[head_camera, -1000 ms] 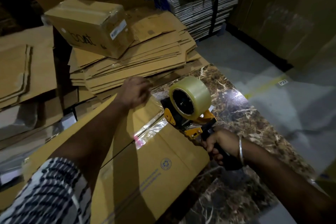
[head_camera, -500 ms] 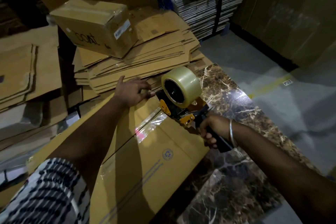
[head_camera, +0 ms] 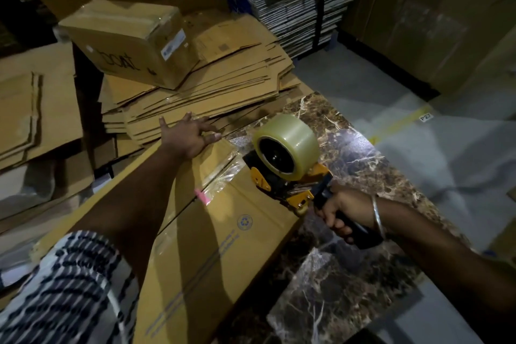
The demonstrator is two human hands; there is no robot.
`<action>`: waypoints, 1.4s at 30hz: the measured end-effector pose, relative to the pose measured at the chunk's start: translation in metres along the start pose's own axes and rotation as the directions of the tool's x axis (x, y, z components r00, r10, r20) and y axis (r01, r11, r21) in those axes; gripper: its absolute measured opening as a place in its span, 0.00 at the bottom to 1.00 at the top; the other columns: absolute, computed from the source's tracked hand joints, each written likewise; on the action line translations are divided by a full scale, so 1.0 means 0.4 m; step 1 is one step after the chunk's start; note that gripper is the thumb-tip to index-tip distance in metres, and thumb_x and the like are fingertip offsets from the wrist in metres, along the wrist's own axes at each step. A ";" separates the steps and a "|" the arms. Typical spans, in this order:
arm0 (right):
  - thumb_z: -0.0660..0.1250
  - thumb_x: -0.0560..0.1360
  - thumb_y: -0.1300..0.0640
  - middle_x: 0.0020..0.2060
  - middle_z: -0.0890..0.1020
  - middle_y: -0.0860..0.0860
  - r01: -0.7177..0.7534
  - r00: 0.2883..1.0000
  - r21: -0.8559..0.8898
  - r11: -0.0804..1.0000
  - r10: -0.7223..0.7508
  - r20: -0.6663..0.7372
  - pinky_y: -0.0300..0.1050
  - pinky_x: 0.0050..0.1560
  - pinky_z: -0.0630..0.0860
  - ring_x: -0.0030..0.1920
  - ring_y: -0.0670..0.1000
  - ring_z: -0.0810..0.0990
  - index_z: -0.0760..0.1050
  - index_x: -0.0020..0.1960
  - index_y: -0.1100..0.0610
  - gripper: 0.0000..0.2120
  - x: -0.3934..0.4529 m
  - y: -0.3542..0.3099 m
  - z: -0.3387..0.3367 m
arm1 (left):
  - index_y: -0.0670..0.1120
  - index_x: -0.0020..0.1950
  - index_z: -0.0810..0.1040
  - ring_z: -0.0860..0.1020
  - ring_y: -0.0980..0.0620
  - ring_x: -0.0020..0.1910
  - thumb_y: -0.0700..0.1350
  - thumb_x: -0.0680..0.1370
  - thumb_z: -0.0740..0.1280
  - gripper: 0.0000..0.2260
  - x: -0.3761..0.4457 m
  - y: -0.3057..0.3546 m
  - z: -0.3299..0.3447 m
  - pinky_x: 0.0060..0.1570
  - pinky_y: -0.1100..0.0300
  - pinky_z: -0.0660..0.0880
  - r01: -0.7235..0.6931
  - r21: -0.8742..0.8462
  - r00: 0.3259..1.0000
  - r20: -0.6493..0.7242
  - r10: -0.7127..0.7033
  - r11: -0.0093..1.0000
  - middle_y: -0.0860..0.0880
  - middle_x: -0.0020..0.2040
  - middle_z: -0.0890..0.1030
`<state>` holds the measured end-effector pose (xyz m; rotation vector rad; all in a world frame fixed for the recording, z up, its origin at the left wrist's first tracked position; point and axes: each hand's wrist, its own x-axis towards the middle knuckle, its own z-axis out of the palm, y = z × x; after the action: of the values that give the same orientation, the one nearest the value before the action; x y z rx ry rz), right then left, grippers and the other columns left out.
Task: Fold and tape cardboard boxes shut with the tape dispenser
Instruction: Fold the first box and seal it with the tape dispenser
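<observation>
A brown cardboard box (head_camera: pixel 223 246) lies on the dark marble table (head_camera: pixel 349 274), with clear tape along its centre seam and a small pink tag on the tape. My left hand (head_camera: pixel 187 135) lies flat with fingers spread on the box's far end, pressing it down. My right hand (head_camera: pixel 339 211) grips the black handle of the yellow and black tape dispenser (head_camera: pixel 284 173), which carries a roll of clear tape and sits on the box's right edge, near the taped seam.
A stack of flattened cartons (head_camera: pixel 212 86) stands just beyond the box, with a sealed brown box (head_camera: pixel 131 42) marked in black on top. More flat cardboard (head_camera: pixel 30 103) lies at left. Strapped bundles (head_camera: pixel 301 0) stand behind. Grey floor (head_camera: pixel 418 148) spreads to the right.
My left hand let go of the tape end, opened and flattened onto the box's far end. The dispenser with my right hand shifted slightly nearer the box's far end.
</observation>
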<state>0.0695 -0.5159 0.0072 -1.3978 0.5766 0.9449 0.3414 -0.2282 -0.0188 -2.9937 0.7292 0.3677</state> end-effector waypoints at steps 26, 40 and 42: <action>0.64 0.55 0.61 0.24 0.63 0.53 -0.029 0.999 0.012 0.999 0.030 -0.016 0.37 0.25 0.60 0.22 0.51 0.58 0.62 0.33 0.56 0.11 -0.016 0.032 -0.016 | 0.55 0.63 0.81 0.63 0.51 0.77 0.62 0.77 0.55 0.23 -0.138 0.215 0.104 0.71 0.28 0.44 -0.246 -0.200 0.959 -0.190 0.209 0.948 0.56 0.68 0.77; 0.59 0.67 0.66 0.22 0.63 0.53 -0.029 0.996 -0.044 0.999 0.025 -0.088 0.37 0.24 0.55 0.19 0.51 0.59 0.61 0.27 0.56 0.12 0.026 0.009 -0.053 | 0.63 0.67 0.76 0.47 0.52 0.81 0.71 0.78 0.48 0.27 -0.140 0.171 0.096 0.65 0.21 0.39 0.021 -0.296 0.989 -0.136 -0.064 0.955 0.60 0.80 0.59; 0.62 0.62 0.64 0.22 0.62 0.54 -0.018 0.997 -0.013 1.000 0.017 -0.074 0.38 0.24 0.53 0.18 0.51 0.58 0.61 0.29 0.58 0.10 0.018 0.057 -0.071 | 0.63 0.66 0.76 0.47 0.52 0.81 0.69 0.80 0.51 0.23 -0.140 0.176 0.094 0.65 0.20 0.39 0.025 -0.295 0.987 -0.145 -0.071 0.955 0.60 0.80 0.60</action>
<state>0.0601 -0.5440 -0.0152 -1.4468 0.6397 0.9161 0.2529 -0.2621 -0.0407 -3.3450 0.6639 0.2639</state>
